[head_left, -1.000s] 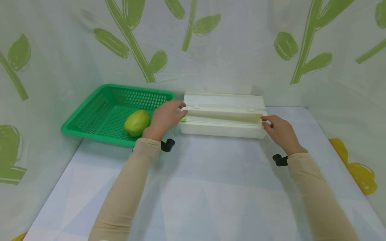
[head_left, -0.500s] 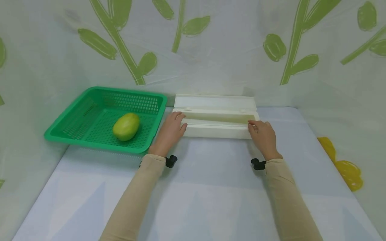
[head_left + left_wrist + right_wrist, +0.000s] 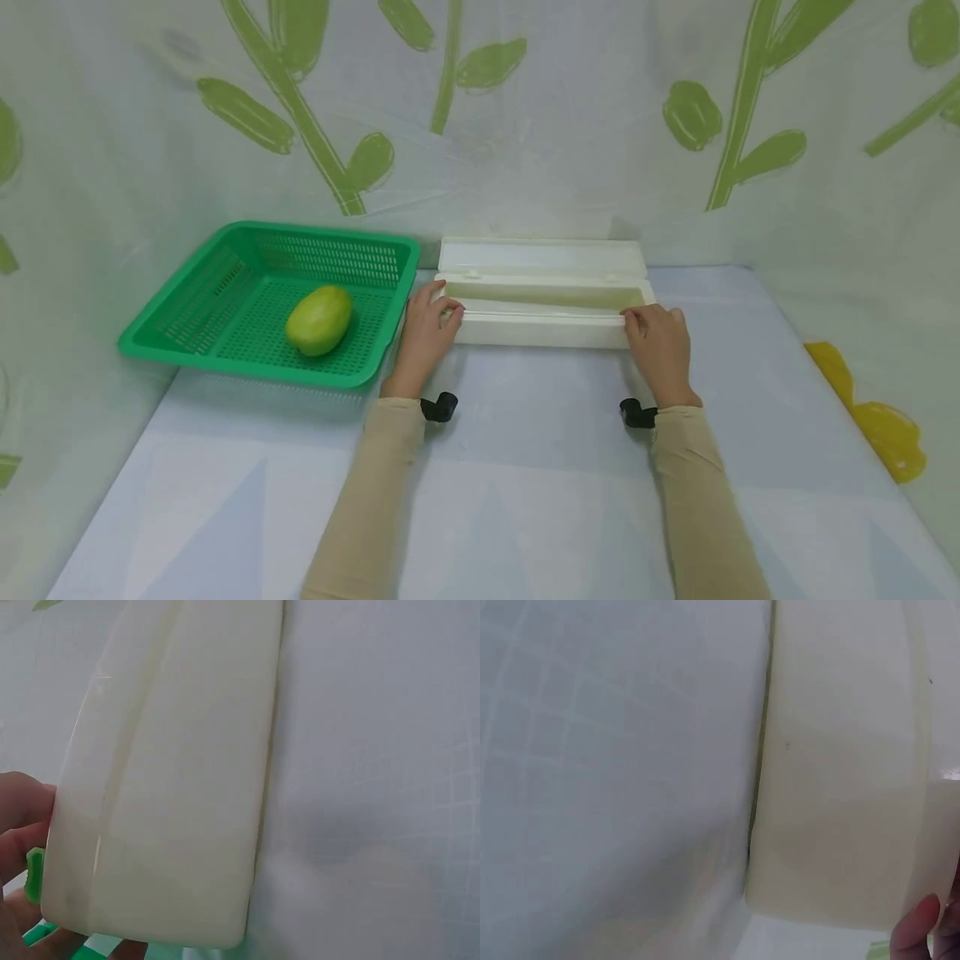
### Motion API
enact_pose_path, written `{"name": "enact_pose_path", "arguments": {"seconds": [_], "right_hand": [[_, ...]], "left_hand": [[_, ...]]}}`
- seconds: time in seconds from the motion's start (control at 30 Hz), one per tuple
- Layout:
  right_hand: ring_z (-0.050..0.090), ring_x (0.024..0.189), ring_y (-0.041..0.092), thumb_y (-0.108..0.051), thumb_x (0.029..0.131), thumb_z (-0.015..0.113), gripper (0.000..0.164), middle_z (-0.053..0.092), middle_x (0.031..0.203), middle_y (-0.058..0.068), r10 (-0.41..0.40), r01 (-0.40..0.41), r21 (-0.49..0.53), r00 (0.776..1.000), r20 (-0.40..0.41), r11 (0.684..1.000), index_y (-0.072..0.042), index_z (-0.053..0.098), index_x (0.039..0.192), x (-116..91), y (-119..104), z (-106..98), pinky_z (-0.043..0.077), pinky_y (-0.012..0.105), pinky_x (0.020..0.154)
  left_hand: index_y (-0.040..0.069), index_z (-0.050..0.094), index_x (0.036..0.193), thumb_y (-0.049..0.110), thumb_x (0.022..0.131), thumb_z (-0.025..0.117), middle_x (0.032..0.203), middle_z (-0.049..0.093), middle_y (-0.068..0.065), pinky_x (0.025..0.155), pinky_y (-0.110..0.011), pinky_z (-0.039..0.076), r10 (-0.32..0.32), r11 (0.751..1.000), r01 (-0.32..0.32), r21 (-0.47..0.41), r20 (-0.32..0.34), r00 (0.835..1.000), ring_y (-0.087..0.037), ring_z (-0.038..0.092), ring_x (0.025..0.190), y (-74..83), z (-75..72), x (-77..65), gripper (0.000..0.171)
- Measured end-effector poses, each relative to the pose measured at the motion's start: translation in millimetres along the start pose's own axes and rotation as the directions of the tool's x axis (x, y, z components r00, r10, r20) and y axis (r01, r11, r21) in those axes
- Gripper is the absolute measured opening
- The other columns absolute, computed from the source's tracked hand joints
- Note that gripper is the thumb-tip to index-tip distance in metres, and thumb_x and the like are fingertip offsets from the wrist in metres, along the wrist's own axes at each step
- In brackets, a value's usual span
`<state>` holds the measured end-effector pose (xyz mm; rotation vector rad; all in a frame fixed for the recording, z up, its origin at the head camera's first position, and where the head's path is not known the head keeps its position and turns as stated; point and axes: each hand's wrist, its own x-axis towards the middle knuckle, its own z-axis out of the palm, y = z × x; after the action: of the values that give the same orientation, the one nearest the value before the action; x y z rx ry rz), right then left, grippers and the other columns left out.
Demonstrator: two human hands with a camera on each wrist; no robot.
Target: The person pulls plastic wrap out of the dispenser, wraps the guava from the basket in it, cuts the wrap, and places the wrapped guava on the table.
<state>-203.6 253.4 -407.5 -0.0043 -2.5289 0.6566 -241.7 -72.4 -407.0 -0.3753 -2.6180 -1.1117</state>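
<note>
Holding both ends of a long white box (image 3: 543, 332), the left hand (image 3: 425, 342) and right hand (image 3: 662, 350) work at the centre of the frame. Fingers and thumb of each bend round a front corner, pinching the box; whether any film sits between the fingertips I cannot tell. The box lies level, its long side toward the bottom of the frame, and its lid (image 3: 543, 257) is raised along the rear, close to the backdrop (image 3: 562, 158), so room behind is tight. A pale strip (image 3: 517, 307) runs along inside, near the front rim.

On the left, room is narrow too: the right rim of a green basket (image 3: 247, 372) comes just beside the left hand. That basket, holding one green-yellow fruit (image 3: 318, 321) toward its right side, reaches past the line of the surface's left edge. To the right, a strip of surface (image 3: 540, 483) separates the right hand from the slanting right edge. The widest stretch runs from the box's front down to the bottom of the frame, crossed only by two beige sleeves (image 3: 367, 508), well apart.

In the left wrist view, a small green tab (image 3: 34, 875) shows at lower left, between the fingers and the box's end. In the right wrist view, the thumb touches the end at lower right.
</note>
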Motion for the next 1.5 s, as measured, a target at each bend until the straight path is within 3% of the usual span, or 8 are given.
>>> {"name": "enact_pose_path", "arguments": {"seconds": [0.17,0.33,0.5,0.7,0.93,1.27,1.5], "right_hand": [[0.042,0.072,0.031,-0.023,0.088,0.056,0.024,0.063,0.095,0.015,0.028,-0.029,0.018,1.0,0.013,0.999,-0.002,0.066,0.094,1,1,-2,0.034,0.042,0.062],[0.043,0.073,0.03,-0.024,0.089,0.056,0.026,0.063,0.098,0.016,0.034,-0.037,0.043,0.997,0.07,0.998,-0.001,0.065,0.098,2,-2,-1,0.035,0.041,0.063],[0.046,0.075,0.031,-0.025,0.089,0.055,0.028,0.063,0.096,0.017,0.039,-0.041,0.033,0.997,0.067,0.999,0.0,0.063,0.098,3,-4,1,0.036,0.041,0.064],[0.048,0.081,0.031,-0.026,0.094,0.045,0.03,0.06,0.094,0.017,0.128,-0.131,0.079,0.991,0.049,0.988,-0.001,0.06,0.099,4,-2,2,0.036,0.043,0.068],[0.049,0.074,0.023,-0.031,0.096,0.038,0.034,0.058,0.09,0.012,0.213,-0.22,0.195,0.975,0.054,0.956,-0.005,0.058,0.1,4,-1,4,0.035,0.032,0.064],[0.053,0.059,0.009,-0.042,0.09,0.046,0.035,0.06,0.09,-0.001,0.303,-0.306,0.308,0.951,0.058,0.901,-0.012,0.06,0.103,-1,8,-5,0.04,0.02,0.052],[0.061,0.067,0.018,-0.041,0.082,0.059,0.029,0.06,0.085,0.002,0.285,-0.304,0.298,0.953,0.105,0.905,-0.017,0.064,0.098,1,19,-13,0.038,0.023,0.051]], "left_hand": [[0.008,0.068,0.088,0.019,0.089,0.056,0.133,0.04,-0.006,0.097,-0.042,0.028,-0.03,0.997,0.026,-0.072,-0.051,0.998,-0.027,0.033,0.122,-2.1,2.2,-2.7,0.016],[0.009,0.069,0.087,0.022,0.087,0.059,0.131,0.043,-0.003,0.092,-0.041,0.035,-0.099,0.991,0.09,-0.102,-0.088,0.991,-0.025,0.036,0.122,-3.9,-0.2,-4.6,0.016],[0.008,0.068,0.088,0.025,0.087,0.059,0.133,0.041,-0.003,0.092,-0.039,0.036,-0.129,0.986,0.119,-0.119,-0.085,0.988,-0.023,0.035,0.123,-5.1,-0.8,-6.1,0.019],[0.007,0.064,0.09,0.023,0.089,0.055,0.139,0.03,-0.006,0.092,-0.039,0.035,-0.138,0.976,0.13,-0.177,-0.035,0.99,-0.023,0.025,0.127,-5.1,1.7,-5.8,0.019],[0.01,0.064,0.089,0.022,0.088,0.057,0.137,0.033,-0.004,0.093,-0.041,0.033,-0.134,0.978,0.128,-0.165,-0.026,0.991,-0.022,0.026,0.127,-8.9,-2.7,-6.0,0.013],[0.011,0.064,0.087,0.018,0.086,0.06,0.131,0.041,-0.003,0.089,-0.041,0.034,-0.09,0.982,0.087,-0.166,-0.014,0.996,-0.023,0.033,0.122,-5.8,-3.5,-2.1,0.008],[0.011,0.065,0.085,0.02,0.085,0.062,0.127,0.044,-0.003,0.081,-0.037,0.039,-0.091,0.982,0.081,-0.171,-0.051,0.995,-0.022,0.038,0.117,-2.7,0.2,-1.6,0.009]]}}
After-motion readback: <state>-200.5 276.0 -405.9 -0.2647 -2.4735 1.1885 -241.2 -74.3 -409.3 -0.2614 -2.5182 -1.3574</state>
